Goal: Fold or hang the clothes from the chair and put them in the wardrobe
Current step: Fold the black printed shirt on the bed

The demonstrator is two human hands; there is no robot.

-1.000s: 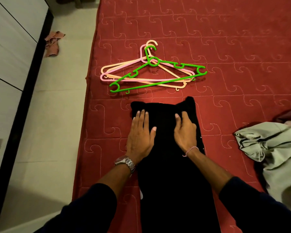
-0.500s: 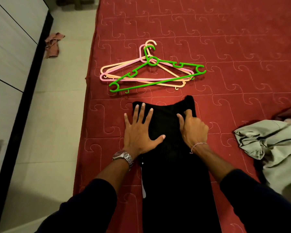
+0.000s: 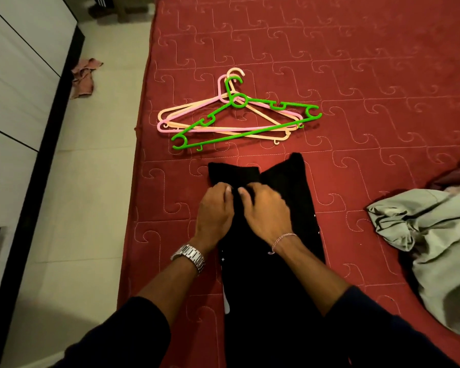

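A long black garment [image 3: 284, 187] lies flat on the red quilted bed [image 3: 329, 62], running toward me. Its far left corner is turned over in a small fold. My left hand [image 3: 214, 211] and my right hand [image 3: 263, 211] sit side by side just below that fold, fingers curled into the black cloth and pinching it. Beyond the garment lie a green hanger [image 3: 239, 120], a pink hanger [image 3: 197, 112] and a peach hanger [image 3: 266, 118], stacked on each other.
A crumpled pale green garment [image 3: 430, 240] lies at the bed's right edge, with dark red cloth [image 3: 454, 173] behind it. The white wardrobe [image 3: 14, 83] with a black frame stands at left across a tiled floor strip. A pink rag [image 3: 84, 78] lies on the floor.
Both hands lay flat and spread on the black garment earlier. Now they have drawn together, curled, and gathered the cloth near its far left corner, which is folded over.
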